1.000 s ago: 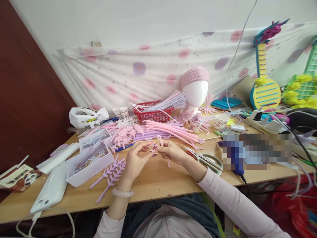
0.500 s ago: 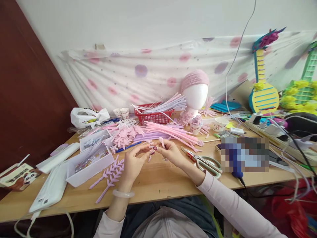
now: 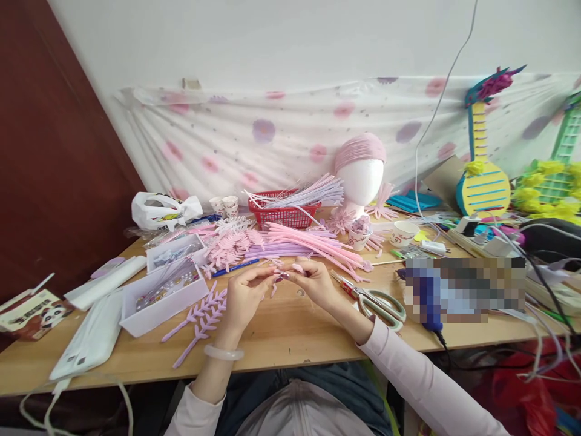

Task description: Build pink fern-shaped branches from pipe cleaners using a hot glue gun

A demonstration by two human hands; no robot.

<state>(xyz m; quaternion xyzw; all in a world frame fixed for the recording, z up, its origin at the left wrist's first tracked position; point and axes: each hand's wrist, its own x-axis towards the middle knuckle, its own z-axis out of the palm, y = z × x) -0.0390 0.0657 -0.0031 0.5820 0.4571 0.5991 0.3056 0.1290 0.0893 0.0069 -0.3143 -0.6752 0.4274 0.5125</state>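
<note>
My left hand and my right hand meet above the wooden table, fingertips pinched together on a short pink pipe cleaner piece. The piece bends between the fingers of both hands. A pale bangle sits on my left wrist. Two lilac branch-shaped pipe cleaner pieces lie just left of my left hand. Scissors lie right of my right hand.
A white tray of small beads stands at the left, a red basket and a pile of pink pipe cleaners behind the hands. A foam head, paper cups, cables and a blue glue gun crowd the right.
The upright end of the pink piece has been folded down between my fingers. The view has tilted slightly downward; both hands stay in the same spot.
</note>
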